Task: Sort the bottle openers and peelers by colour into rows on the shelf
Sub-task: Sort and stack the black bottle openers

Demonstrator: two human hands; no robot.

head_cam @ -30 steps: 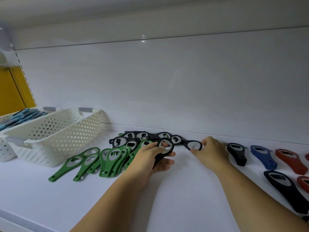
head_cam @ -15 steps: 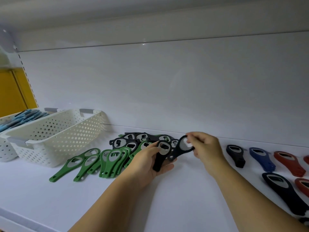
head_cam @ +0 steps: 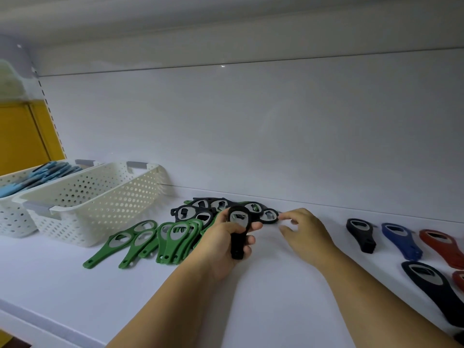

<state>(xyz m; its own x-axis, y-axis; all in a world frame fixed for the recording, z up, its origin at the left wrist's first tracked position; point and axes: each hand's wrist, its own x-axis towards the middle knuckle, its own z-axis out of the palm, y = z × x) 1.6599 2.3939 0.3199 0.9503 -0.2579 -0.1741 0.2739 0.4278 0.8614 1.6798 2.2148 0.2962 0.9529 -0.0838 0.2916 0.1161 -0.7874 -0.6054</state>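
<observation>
Had the left grip [head_cam: 226, 244] closed round the handle of a black opener [head_cam: 238, 229], head up, lifted just clear of the shelf [head_cam: 276, 297] in front of the black pile [head_cam: 216, 209]. Right grip [head_cam: 305, 232] open and empty, fingers loosely curled, tips just beside the end opener [head_cam: 268, 215] on the pile's right side, not quite touching as far as could be told.

Biggest risk from here, judging by the layout: dragging that end piece out and taking its neighbours along, what with the black ones heaped and overlapping and a few green bits poking out from underneath. Could also have swept some black ones onto the green openers [head_cam: 163, 237] fanned out just to the left, right up against the pile's edge, and muddled two colours already half separated. Smooth plastic on a glossy shelf too, so probably prone to skating off under a sideways nudge. Also worth worrying about a loose one-handed hold on the lifted opener while reaching with the other side.

Around it: two white perforated baskets off to the left, the nearer basket [head_cam: 95, 197] with nothing visible inside, the farther basket [head_cam: 10, 197] carrying light blue items [head_cam: 37, 174], too blurry to name. Over on the right, well apart from the pile, a stubby black opener [head_cam: 361, 234], a blue opener [head_cam: 401, 239] and a red opener [head_cam: 442, 244] in a line, plus a long dark opener [head_cam: 431, 290] nearer the front edge. Nothing standing between the right grip and the pile.
</observation>
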